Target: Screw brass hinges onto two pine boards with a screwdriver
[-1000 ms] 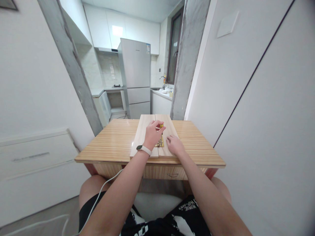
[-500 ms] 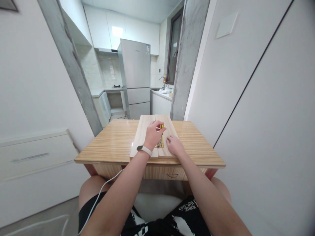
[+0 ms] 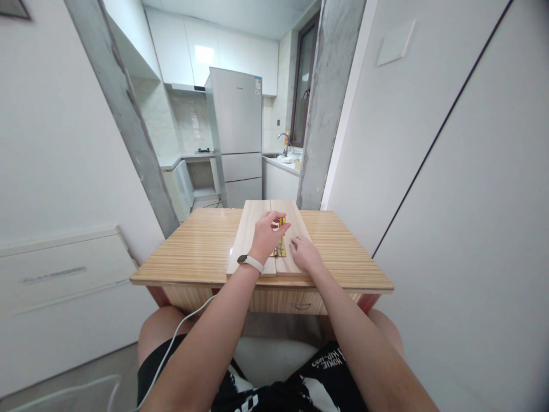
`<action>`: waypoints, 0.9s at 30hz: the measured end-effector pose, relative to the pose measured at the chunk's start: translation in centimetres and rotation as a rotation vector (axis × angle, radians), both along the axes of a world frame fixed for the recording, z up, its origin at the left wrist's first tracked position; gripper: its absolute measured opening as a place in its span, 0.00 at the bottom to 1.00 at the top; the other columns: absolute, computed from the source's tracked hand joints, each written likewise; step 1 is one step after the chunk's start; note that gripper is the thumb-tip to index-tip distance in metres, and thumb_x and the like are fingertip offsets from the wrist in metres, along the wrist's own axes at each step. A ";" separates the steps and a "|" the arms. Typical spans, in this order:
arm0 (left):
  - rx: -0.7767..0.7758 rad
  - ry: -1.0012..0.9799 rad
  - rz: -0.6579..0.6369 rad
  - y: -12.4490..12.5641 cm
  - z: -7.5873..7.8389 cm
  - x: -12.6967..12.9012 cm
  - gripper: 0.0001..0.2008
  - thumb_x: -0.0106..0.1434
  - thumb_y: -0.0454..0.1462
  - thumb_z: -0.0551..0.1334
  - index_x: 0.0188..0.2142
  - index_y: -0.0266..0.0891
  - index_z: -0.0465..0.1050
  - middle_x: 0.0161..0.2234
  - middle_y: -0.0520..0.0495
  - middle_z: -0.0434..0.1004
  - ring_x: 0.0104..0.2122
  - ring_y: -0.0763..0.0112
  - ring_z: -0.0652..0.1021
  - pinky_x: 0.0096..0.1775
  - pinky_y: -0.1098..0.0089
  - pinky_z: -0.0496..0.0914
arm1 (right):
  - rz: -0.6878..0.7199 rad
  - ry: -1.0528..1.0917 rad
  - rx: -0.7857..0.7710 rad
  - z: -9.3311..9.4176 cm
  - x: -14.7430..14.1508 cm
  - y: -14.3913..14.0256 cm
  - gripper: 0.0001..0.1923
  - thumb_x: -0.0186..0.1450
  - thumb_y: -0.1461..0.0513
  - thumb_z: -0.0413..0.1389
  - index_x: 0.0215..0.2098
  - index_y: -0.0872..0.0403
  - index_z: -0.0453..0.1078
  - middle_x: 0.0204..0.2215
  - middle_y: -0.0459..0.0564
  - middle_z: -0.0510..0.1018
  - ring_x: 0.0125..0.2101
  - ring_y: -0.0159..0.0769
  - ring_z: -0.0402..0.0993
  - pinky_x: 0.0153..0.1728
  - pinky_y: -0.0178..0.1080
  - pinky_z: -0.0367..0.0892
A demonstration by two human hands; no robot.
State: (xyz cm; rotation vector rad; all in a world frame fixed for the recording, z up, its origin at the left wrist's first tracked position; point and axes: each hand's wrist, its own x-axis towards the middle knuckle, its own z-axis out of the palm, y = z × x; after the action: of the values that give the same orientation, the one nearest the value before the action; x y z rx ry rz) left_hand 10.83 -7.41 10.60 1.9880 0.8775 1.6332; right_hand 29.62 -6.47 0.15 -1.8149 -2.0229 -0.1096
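My left hand (image 3: 268,234), with a white-banded watch on its wrist, closes thumb and fingers around the yellow-and-black handle of a screwdriver (image 3: 282,221). The tool stands upright over a brass-coloured hinge (image 3: 281,249). My left hand covers part of this hinge, which lies across the seam between two pale boards, the left board (image 3: 245,240) and the right board (image 3: 295,220). Just right of the hinge, my right hand (image 3: 303,253) rests on the right board. Its fingers are loosely bent and apart from the hinge, with nothing visible in them.
Beneath the boards is a striped wooden table (image 3: 189,246) with a drawer handle (image 3: 301,306) at its front. A white cable (image 3: 178,329) runs over my left thigh. Behind the table stand a grey fridge (image 3: 240,114) and kitchen counters. A white wall (image 3: 450,200) rises at the right.
My left hand keeps its grip on the screwdriver over the hinge, with its fingers shifted very slightly around the handle. My right hand stays in place.
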 end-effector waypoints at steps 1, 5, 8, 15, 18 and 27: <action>0.005 -0.002 0.015 -0.1 0.1 0.0 0.10 0.63 0.33 0.72 0.44 0.42 0.80 0.43 0.46 0.78 0.39 0.70 0.81 0.39 0.68 0.81 | -0.001 -0.001 -0.003 0.0 0.0 0.0 0.18 0.78 0.56 0.47 0.54 0.50 0.77 0.54 0.56 0.78 0.57 0.42 0.70 0.62 0.39 0.58; 0.006 -0.006 0.033 -0.1 0.1 0.0 0.07 0.65 0.33 0.70 0.43 0.42 0.80 0.42 0.47 0.77 0.37 0.72 0.80 0.36 0.71 0.80 | -0.012 -0.004 -0.011 0.1 -0.1 -0.1 0.18 0.77 0.56 0.47 0.55 0.51 0.77 0.54 0.57 0.79 0.58 0.42 0.70 0.61 0.40 0.58; -0.007 -0.005 0.004 0.1 -0.1 -0.1 0.09 0.66 0.32 0.68 0.46 0.42 0.80 0.42 0.46 0.79 0.38 0.70 0.81 0.37 0.71 0.81 | -0.007 -0.003 -0.002 0.2 -0.1 -0.1 0.18 0.77 0.56 0.47 0.54 0.51 0.77 0.53 0.56 0.79 0.57 0.42 0.70 0.61 0.39 0.59; -0.024 -0.038 -0.038 0.3 -0.4 -0.1 0.11 0.67 0.31 0.67 0.48 0.43 0.81 0.42 0.47 0.83 0.40 0.69 0.83 0.44 0.67 0.81 | -0.004 -0.006 0.001 0.3 -0.1 -0.2 0.18 0.77 0.56 0.47 0.53 0.51 0.77 0.52 0.56 0.79 0.56 0.42 0.70 0.61 0.39 0.58; -0.011 -0.037 0.000 0.4 -0.3 0.0 0.09 0.64 0.34 0.71 0.45 0.42 0.81 0.42 0.47 0.81 0.38 0.70 0.82 0.40 0.68 0.81 | 0.003 -0.006 0.006 0.2 -0.1 -0.2 0.18 0.78 0.56 0.47 0.53 0.51 0.77 0.52 0.56 0.79 0.56 0.42 0.70 0.60 0.39 0.59; 0.008 -0.032 0.014 0.4 0.0 0.0 0.07 0.66 0.33 0.69 0.43 0.42 0.82 0.41 0.46 0.80 0.37 0.71 0.82 0.39 0.69 0.81 | 0.002 0.002 0.021 -0.2 0.1 0.1 0.17 0.77 0.56 0.48 0.53 0.50 0.77 0.52 0.55 0.79 0.56 0.42 0.71 0.60 0.39 0.60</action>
State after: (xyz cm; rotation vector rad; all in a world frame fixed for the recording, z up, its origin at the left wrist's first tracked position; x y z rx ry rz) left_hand 10.81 -6.99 10.62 1.9595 0.8766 1.6740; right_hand 29.73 -6.36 -0.03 -1.7997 -2.0146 -0.1284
